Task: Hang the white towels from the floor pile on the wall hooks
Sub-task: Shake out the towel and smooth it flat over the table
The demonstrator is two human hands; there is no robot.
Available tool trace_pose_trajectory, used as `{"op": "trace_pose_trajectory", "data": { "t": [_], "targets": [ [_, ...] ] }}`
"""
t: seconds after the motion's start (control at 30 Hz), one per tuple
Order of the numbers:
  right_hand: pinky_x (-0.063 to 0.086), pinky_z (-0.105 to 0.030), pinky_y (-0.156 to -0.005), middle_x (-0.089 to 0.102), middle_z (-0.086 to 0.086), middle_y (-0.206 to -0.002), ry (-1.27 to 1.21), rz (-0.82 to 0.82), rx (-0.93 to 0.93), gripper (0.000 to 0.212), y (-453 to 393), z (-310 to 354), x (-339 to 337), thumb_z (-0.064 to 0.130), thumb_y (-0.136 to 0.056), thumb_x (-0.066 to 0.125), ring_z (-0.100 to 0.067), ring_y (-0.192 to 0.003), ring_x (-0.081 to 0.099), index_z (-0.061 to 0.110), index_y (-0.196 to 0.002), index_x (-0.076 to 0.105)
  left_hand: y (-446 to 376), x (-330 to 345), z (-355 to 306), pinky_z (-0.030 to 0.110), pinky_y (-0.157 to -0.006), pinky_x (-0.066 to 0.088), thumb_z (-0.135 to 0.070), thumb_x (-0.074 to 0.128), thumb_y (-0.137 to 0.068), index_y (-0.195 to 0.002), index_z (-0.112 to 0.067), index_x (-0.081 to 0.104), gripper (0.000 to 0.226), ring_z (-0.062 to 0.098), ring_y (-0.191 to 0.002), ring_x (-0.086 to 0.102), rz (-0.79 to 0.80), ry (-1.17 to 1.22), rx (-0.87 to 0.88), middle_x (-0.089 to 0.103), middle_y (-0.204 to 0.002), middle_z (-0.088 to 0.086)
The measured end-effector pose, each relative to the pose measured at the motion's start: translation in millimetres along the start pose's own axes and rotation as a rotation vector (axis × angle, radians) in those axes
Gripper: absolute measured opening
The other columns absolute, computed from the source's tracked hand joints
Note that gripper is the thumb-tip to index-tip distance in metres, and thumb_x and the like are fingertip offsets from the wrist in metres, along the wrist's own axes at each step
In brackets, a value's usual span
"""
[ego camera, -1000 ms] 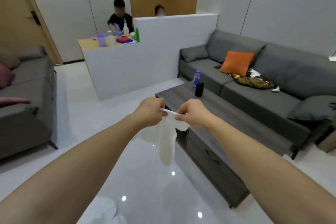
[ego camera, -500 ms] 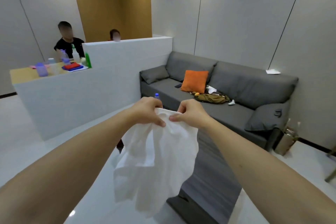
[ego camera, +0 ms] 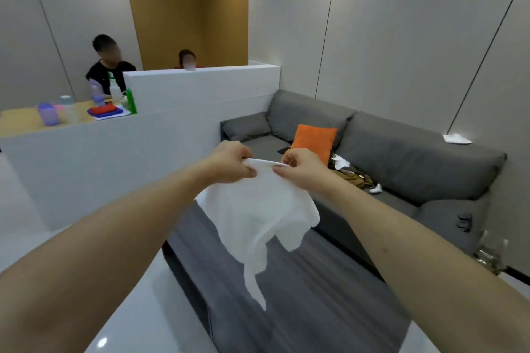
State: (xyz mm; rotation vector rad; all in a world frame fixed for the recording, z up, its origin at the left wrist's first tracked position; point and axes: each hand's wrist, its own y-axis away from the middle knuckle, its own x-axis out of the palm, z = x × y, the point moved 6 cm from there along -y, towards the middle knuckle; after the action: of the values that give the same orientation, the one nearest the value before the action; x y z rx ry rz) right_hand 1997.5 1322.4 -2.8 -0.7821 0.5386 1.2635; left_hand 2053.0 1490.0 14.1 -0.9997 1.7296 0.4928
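Note:
A white towel [ego camera: 258, 218] hangs in the air in front of me, over the dark coffee table. My left hand [ego camera: 229, 162] pinches its top edge on the left. My right hand [ego camera: 301, 167] pinches the same edge a short way to the right, so a short strip of hem is stretched between them. The rest of the towel droops in folds down to a pointed tail. No wall hooks and no floor pile are in view.
A dark grey coffee table [ego camera: 301, 295] lies below the towel. A grey sofa [ego camera: 401, 169] with an orange cushion [ego camera: 314, 142] runs along the right wall. A white partition counter [ego camera: 137, 152] stands at left, with two people behind it. Glossy white floor [ego camera: 137, 312] lies at the lower left.
The view has swung right and upward, away from the floor. Both hands have lifted the towel higher and drawn its top edge taut between them; the towel has spread out.

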Motion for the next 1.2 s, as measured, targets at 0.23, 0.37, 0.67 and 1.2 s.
{"op": "trace_pose_trajectory", "data": {
  "t": [0.23, 0.37, 0.67, 1.2],
  "targets": [
    [0.048, -0.037, -0.068, 0.065, -0.004, -0.086, 0.057, -0.015, -0.244, 0.029, -52, -13, -48, 0.041, -0.087, 0.070, -0.020, -0.080, 0.060, 0.013, -0.085, 0.065, -26, -27, -6, 0.032, -0.070, 0.052, -0.037, 0.069, -0.089, -0.088, -0.021, 0.073, 0.017, 0.017, -0.080, 0.059, -0.251, -0.057, -0.219, 0.065, -0.083, -0.001],
    [0.047, -0.035, -0.057, 0.064, -0.010, -0.071, 0.060, 0.191, -0.233, 0.044, -69, -40, -65, 0.045, -0.071, 0.084, -0.022, -0.066, 0.061, 0.004, -0.074, 0.068, -16, -38, -14, 0.029, -0.068, 0.041, -0.037, 0.068, -0.090, -0.089, -0.021, 0.074, 0.017, 0.018, -0.081, 0.056, -0.361, -0.146, -0.344, 0.063, -0.082, -0.002],
    [0.054, -0.037, -0.068, 0.069, -0.011, -0.082, 0.146, 0.282, -0.318, 0.031, -112, -49, -89, 0.036, -0.081, 0.078, -0.025, -0.077, 0.065, 0.006, -0.081, 0.073, 10, -53, -18, 0.034, -0.073, 0.050, -0.026, 0.062, -0.093, -0.095, -0.020, 0.076, 0.015, 0.024, -0.087, 0.058, -0.564, -0.274, -0.575, 0.069, -0.095, 0.004],
    [0.058, -0.040, -0.077, 0.067, -0.005, -0.082, 0.152, 0.084, -0.225, 0.015, -282, -19, -5, 0.022, -0.092, 0.064, -0.023, -0.080, 0.062, 0.016, -0.083, 0.074, -39, -95, 138, 0.030, -0.065, 0.039, -0.024, 0.059, -0.096, -0.100, -0.022, 0.075, 0.017, 0.020, -0.086, 0.055, -0.653, -0.272, -0.725, 0.068, -0.094, -0.001]
  ]
}}
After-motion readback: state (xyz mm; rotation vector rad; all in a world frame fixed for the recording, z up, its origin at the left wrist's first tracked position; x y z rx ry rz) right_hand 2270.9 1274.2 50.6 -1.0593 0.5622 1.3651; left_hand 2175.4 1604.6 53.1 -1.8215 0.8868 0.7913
